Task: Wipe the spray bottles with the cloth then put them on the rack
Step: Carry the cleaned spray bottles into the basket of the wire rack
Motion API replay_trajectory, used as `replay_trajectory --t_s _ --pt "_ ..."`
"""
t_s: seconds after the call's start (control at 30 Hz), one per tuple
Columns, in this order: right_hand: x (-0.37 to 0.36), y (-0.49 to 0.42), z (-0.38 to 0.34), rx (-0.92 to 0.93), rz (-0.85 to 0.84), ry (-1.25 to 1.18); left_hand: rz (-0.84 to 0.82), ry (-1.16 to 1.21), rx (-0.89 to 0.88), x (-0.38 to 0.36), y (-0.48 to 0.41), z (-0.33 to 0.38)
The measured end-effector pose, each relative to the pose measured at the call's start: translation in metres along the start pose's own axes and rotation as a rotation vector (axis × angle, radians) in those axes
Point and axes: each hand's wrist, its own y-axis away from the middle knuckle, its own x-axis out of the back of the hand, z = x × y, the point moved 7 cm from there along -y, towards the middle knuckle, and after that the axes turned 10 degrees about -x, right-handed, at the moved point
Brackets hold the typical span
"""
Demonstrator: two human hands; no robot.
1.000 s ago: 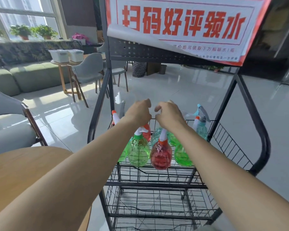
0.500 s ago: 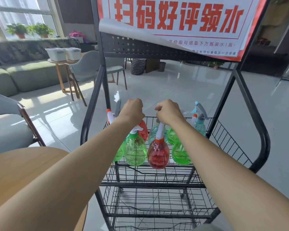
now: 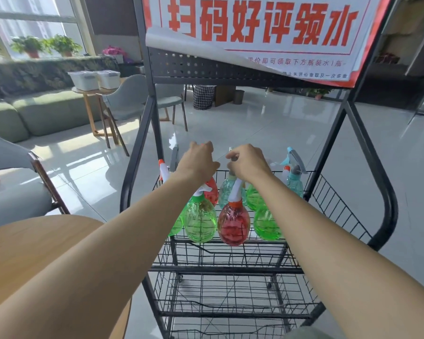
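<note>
In the rack's [image 3: 206,69] top basket your right grip [image 3: 249,163] curled round the red bottle's [image 3: 233,223] sprayer, your left grip's [image 3: 197,161] hold I couldn't tell; the bottles looked light, thin-walled and slick, best taken at the neck.

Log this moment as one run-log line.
stage: bottles on rack | left hand: curled above rear red bottle, grip unclear | right hand: pinching grey sprayer part | cloth: not seen

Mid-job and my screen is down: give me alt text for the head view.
The left hand and right hand curl over the tops of spray bottles standing in the upper basket of the wire rack; their grip is hidden. A red-lettered sign hangs above.
</note>
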Motion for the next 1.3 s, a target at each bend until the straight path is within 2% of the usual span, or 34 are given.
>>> replay_trajectory --t_s 0.13,0.2,0.27,0.3,0.37,0.43,0.5,0.57,0.7,0.87,1.0,1.13,1.3 --pt "0.026 0.008 0.001 0.045 0.11 -0.06 0.165 0.083 -0.037 0.013 -0.005 0.022" --pt "0.041 0.012 0.007 0.049 0.22 -0.085 0.167 0.221 -0.047 0.011 -0.007 0.036" --pt "0.057 0.015 0.017 0.053 0.319 -0.091 0.098 0.317 -0.034 0.0 -0.009 0.049" --pt "0.059 0.012 0.022 0.04 0.32 -0.09 0.048 0.319 -0.023 -0.007 -0.009 0.053" --pt "0.054 0.002 0.037 -0.018 0.209 -0.035 -0.018 0.293 0.001 -0.016 -0.01 0.059" --pt "0.044 -0.003 0.048 -0.049 0.065 0.109 -0.013 0.289 0.022 -0.018 -0.015 0.059" --pt "0.039 -0.005 0.054 -0.012 0.033 0.228 -0.011 0.27 0.051 -0.018 -0.019 0.055" --pt "0.038 -0.009 0.059 0.013 0.049 0.255 -0.041 0.29 0.075 -0.02 -0.022 0.051" --pt "0.041 -0.018 0.065 0.0 0.112 0.253 -0.091 0.484 0.164 -0.028 -0.022 0.045" --pt "0.048 -0.019 0.068 -0.08 0.249 0.207 -0.097 0.449 0.136 -0.032 -0.026 0.05" --pt "0.053 -0.015 0.062 -0.044 0.356 0.2 -0.05 0.423 0.129 -0.031 -0.029 0.054" --pt "0.048 -0.023 0.068 -0.022 0.364 0.126 -0.023 0.398 0.14 -0.032 -0.03 0.054" --pt "0.042 -0.027 0.063 0.0 0.246 0.082 -0.011 0.405 0.142 -0.035 -0.034 0.049"
